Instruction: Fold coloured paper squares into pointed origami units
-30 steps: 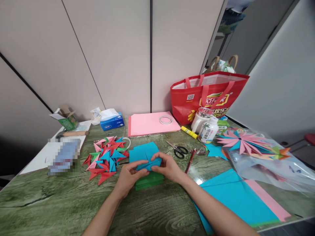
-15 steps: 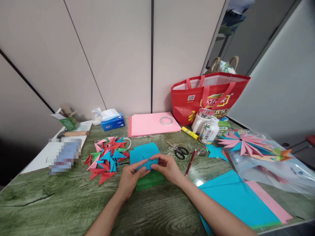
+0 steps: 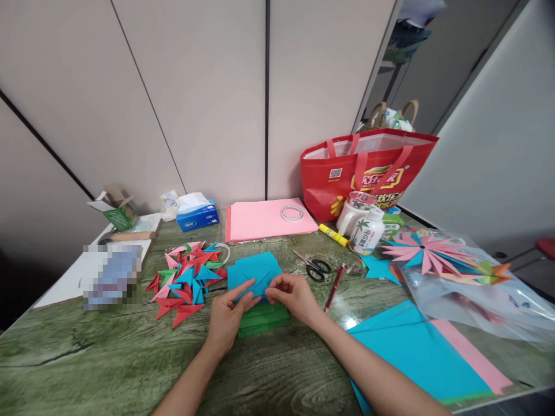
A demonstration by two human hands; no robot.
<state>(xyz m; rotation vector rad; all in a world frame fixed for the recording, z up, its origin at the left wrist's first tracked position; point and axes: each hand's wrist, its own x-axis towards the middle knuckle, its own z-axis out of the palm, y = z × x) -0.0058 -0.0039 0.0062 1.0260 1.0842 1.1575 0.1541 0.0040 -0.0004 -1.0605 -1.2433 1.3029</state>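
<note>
Both hands are over a pile of blue paper pieces [image 3: 249,268], with green paper [image 3: 264,320] under its near edge. My left hand [image 3: 229,309] has its thumb and fingers closed on a small piece of blue paper. From the right, my right hand [image 3: 295,293] pinches the same piece between thumb and forefinger. The outline of that piece merges with the blue paper behind it. Left of the hands lies a heap of folded red, blue, pink and green paper shapes [image 3: 188,277].
Black-handled scissors [image 3: 318,268], a red pen [image 3: 335,287] and a glue stick [image 3: 333,235] lie right of the pile. Pink sheets [image 3: 264,222] and a tissue box [image 3: 197,216] are behind. Large blue sheets [image 3: 416,352] lie near my right forearm.
The fingers have shifted on the small blue piece, and my right fingertips have moved slightly lower. The camera view has shifted a little.
</note>
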